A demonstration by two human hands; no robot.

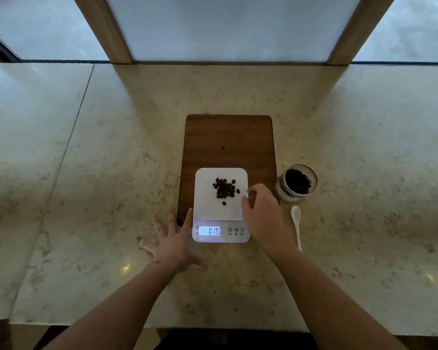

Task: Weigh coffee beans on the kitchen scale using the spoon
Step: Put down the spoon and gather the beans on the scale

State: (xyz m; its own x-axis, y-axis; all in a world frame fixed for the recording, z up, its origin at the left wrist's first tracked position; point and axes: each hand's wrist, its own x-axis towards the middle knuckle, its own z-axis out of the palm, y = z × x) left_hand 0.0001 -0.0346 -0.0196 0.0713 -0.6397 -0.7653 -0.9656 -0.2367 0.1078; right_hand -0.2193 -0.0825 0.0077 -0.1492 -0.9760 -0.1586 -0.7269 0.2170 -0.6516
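Beans (224,189) on the scale (220,205) — jar (297,183) and spoon (296,224) lie to its right.

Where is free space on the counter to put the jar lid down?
Free: the far half of the board beyond the scale, and the counter left of the board. Crowded: right of the scale, with jar, spoon and right hand.

White scale (219,195), dark beans (225,189), brown board (229,140), veined cream counter (111,147).
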